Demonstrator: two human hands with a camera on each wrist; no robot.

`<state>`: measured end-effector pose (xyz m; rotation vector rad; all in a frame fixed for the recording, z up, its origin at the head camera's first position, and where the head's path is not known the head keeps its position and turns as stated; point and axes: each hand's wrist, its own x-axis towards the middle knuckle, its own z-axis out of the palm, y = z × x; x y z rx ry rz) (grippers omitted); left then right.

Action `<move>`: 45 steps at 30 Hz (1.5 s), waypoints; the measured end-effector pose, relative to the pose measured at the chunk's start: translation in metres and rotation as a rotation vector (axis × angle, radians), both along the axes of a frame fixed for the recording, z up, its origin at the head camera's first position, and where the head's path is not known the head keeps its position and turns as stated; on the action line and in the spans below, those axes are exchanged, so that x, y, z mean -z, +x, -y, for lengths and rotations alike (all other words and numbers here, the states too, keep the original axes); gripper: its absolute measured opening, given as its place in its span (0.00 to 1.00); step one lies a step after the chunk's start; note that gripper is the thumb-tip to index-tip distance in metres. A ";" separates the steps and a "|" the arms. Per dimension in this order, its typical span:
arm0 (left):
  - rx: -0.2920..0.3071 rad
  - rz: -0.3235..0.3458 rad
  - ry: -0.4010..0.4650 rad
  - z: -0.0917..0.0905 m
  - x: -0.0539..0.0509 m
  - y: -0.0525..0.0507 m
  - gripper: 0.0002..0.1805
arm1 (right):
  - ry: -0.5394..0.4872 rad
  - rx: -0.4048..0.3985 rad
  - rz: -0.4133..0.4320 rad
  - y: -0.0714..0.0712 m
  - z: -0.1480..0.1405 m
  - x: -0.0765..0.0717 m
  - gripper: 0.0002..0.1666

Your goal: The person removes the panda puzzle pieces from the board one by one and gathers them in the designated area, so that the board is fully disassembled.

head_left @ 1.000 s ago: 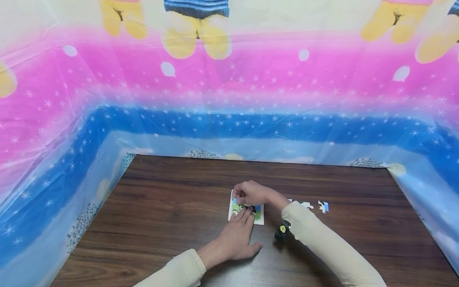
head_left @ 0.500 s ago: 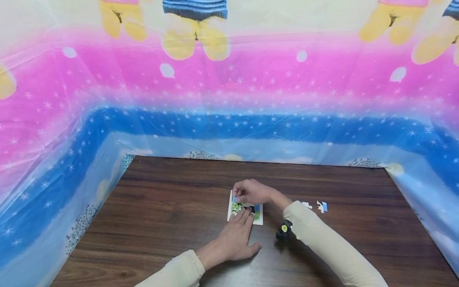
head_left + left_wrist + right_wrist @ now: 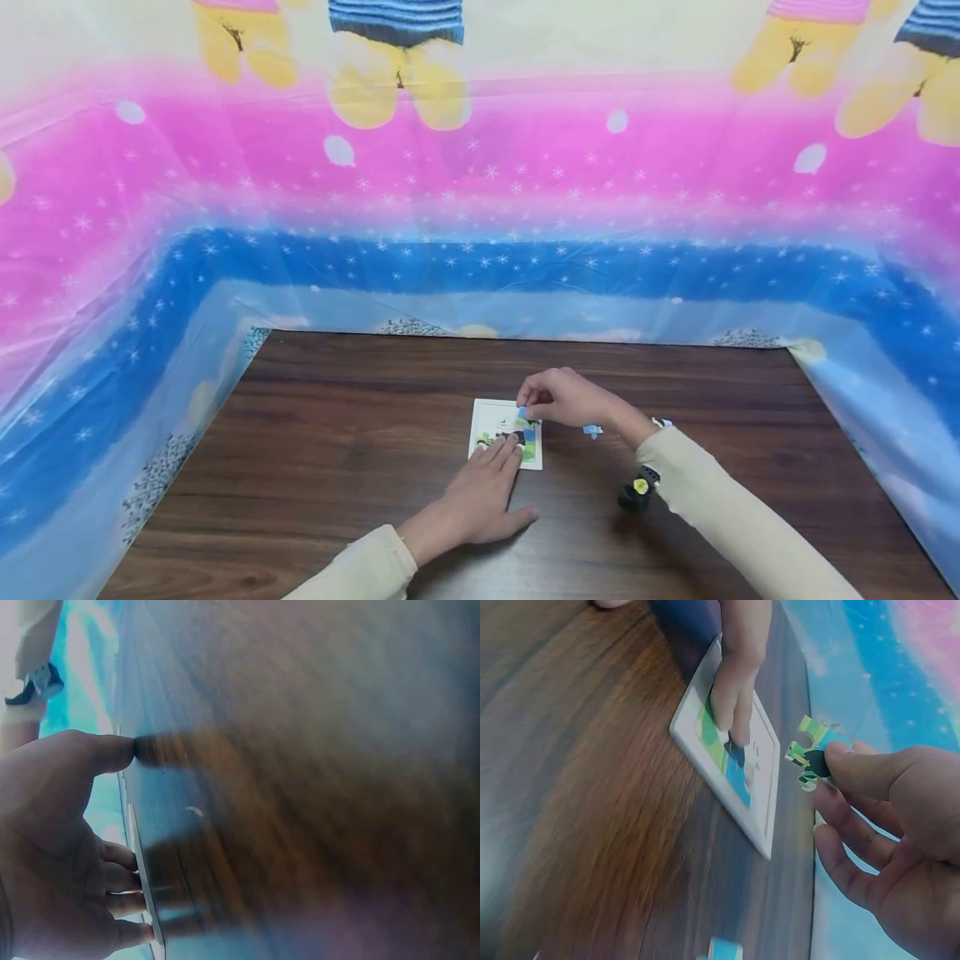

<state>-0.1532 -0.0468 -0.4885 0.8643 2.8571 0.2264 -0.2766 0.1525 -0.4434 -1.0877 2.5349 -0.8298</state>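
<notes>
A small white-framed jigsaw puzzle board [image 3: 486, 410] lies on the table, its lower part filled with green, blue and black picture pieces. The upper part shows bare white. My left hand [image 3: 480, 500] rests its straight fingers on the lower part, thumb spread on the table; in the left wrist view the fingertips meet the board's edge [image 3: 145, 877]. Between thumb and fingers my right hand [image 3: 576, 397] pinches a jigsaw piece [image 3: 808, 759], blue, green and black. That piece is held above the board's upper right corner, apart from it in the right wrist view.
Loose jigsaw pieces lie right of the board: a blue one [image 3: 592, 431] and another [image 3: 662, 422] partly hidden by the right forearm. A black wrist camera [image 3: 636, 493] hangs under the right wrist. Patterned cloth [image 3: 480, 267] stands along the table's [image 3: 360, 417] back and sides.
My right hand has moved right with the jigsaw piece, from the board's upper left to its upper right corner, uncovering white board. The left hand stays in place; the head view shifts slightly.
</notes>
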 end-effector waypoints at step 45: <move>0.014 0.009 0.006 0.002 0.000 0.003 0.48 | 0.090 0.193 -0.146 0.045 -0.093 0.039 0.06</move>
